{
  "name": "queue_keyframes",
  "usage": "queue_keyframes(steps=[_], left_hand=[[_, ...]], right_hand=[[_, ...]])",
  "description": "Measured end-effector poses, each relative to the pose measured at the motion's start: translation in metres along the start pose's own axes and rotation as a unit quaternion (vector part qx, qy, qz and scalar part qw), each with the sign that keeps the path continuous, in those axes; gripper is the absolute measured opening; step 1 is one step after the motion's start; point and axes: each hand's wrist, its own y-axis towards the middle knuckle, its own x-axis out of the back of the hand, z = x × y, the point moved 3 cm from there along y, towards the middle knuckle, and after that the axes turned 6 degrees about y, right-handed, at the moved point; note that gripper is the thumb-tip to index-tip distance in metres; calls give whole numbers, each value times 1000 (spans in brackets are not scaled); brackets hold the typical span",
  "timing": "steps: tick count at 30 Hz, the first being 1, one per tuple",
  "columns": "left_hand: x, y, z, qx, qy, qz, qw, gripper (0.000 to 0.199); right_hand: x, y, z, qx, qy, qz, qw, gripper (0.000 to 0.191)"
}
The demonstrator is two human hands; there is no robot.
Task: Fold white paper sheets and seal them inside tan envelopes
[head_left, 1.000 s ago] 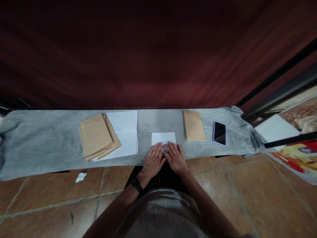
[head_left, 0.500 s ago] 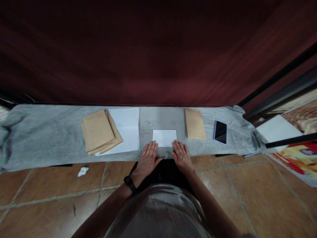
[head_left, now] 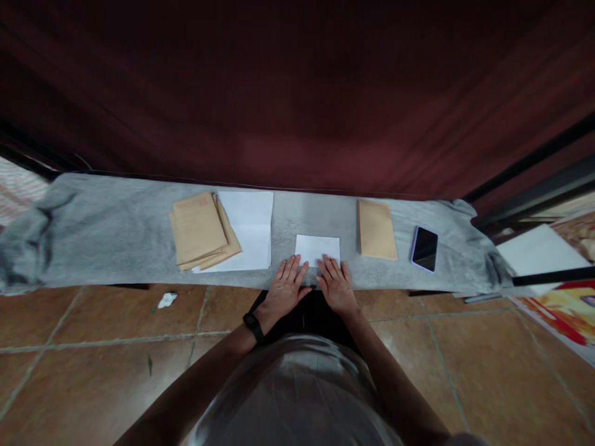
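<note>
A small white rectangle of paper [head_left: 318, 246], seemingly folded, lies flat on the grey cloth-covered table [head_left: 307, 210] in front of me. My left hand [head_left: 286, 286] rests flat at its lower left corner, fingers stretched out, with a dark band on the wrist. Across from it, my right hand [head_left: 336, 286] lies flat with spread fingertips on the paper's lower right part. Left of the hands, larger white sheets [head_left: 251, 229] lie partly under a pile of brown envelopes [head_left: 199, 229]. To the right sits a brown envelope or stack of them [head_left: 376, 229].
A phone [head_left: 424, 249] with a pale purple edge lies at the right of the table. A dark red curtain [head_left: 297, 99] hangs behind. Black metal bars and a white board [head_left: 542, 251] stand at the far right. A crumpled white scrap [head_left: 167, 300] is on the tiled floor.
My right hand has shifted left, its fingers now further onto the small paper. My left hand stays near the lower left corner. The whole view has shifted a little.
</note>
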Motion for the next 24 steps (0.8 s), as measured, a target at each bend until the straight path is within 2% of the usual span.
queue_keyframes(steps=[7,15,19,24], left_hand=[[4,1,-2,8,1,-8,1000,73],[8,0,2,21,-1,-17,1000,65],[13,21,-4,20,-15,-36,999,59],[2,62,-12,1,-23,-14,1000,57]], right_hand=[[1,-4,-6,-9,-14,4,1000,52],[7,-18,-24,-32,-13,-26,999,54],[11,-9,-20,-25,3,-48,999,54],[13,29,-12,-5,7,-51,999,52]])
